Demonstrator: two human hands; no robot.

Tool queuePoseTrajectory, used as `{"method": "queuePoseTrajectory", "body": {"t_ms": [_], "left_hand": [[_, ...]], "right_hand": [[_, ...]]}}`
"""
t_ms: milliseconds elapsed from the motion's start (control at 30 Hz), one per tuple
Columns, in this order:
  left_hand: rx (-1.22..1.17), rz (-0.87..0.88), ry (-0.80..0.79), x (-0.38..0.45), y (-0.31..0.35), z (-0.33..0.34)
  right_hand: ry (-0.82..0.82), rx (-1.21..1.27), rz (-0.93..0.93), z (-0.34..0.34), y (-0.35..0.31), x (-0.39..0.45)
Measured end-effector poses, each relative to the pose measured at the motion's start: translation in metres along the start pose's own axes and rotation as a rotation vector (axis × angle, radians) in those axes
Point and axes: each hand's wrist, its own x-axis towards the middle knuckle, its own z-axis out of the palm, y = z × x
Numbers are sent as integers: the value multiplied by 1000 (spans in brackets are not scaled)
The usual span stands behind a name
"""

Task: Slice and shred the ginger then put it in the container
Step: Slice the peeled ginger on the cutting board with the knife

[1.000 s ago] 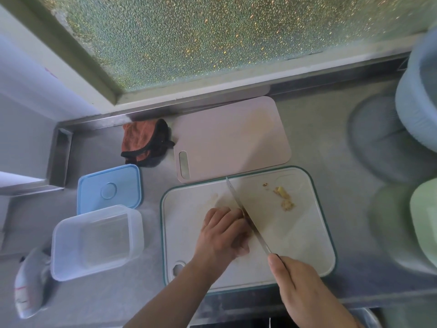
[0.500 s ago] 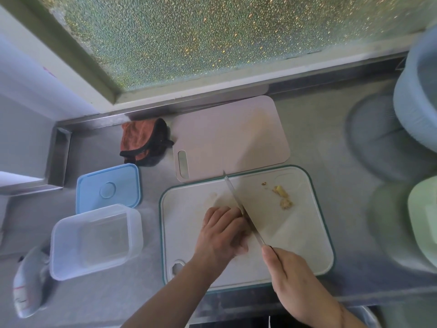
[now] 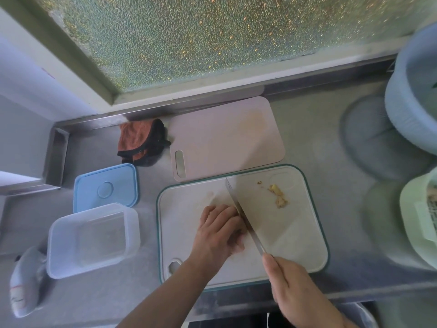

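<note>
On the left side the container [image 3: 93, 240] stands empty beside the white board [image 3: 184, 209]. My left hand [image 3: 218, 235], fingers curled, covers the ginger on the board, so I cannot tell its axis. My right hand [image 3: 295, 290] clenches the knife [image 3: 243, 216]; its blade points away, tip leaning left. I judge slicing is underway; next cut needs fingers tucked back

Head-worn view, steeply down, close.
</note>
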Motion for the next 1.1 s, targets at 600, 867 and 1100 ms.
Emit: {"method": "queuePoseTrajectory", "body": {"t_ms": [600,867,1100], "left_hand": [[-1,12,-5,-1,-1,1],[-6,3,-12,-1,-2,0],[6,-6,1,-4,-4,3]], "right_hand": [[-111,80,132,-5,5,-15],[-71,-26,-27,7,-3,22],[-49,-39,-19,8,5,7]]}}
